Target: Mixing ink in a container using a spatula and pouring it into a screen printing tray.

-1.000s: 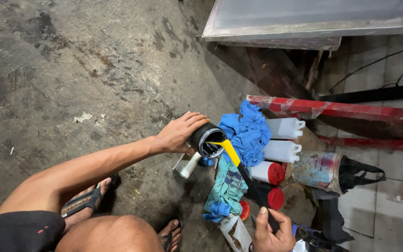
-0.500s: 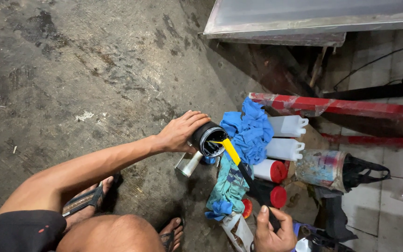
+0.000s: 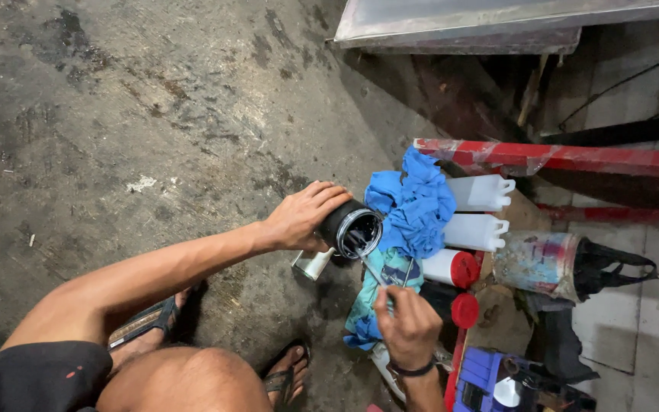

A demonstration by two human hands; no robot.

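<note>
My left hand (image 3: 299,217) grips a black cylindrical part (image 3: 348,227) with a shiny metal rim, tilted on its side above the concrete floor. My right hand (image 3: 408,328) holds a thin metal tool (image 3: 371,267) whose tip reaches into the open end of the cylinder. A blue rag (image 3: 415,202) lies bunched just right of the cylinder, and a teal cloth (image 3: 371,301) lies beneath my right hand. A small metal cup (image 3: 312,265) lies on the floor under the cylinder.
Two white plastic bottles (image 3: 480,212) and red-capped bottles (image 3: 455,268) lie beside the rags. A paint-stained can (image 3: 535,263), a red bar (image 3: 558,158), a blue box (image 3: 482,378) and a metal table edge (image 3: 459,30) are to the right. My sandalled feet (image 3: 284,374) rest below.
My right hand has moved up toward the cylinder; the yellow-handled tool seen earlier is gone from view and a thin metal tool now reaches into the cylinder's opening.
</note>
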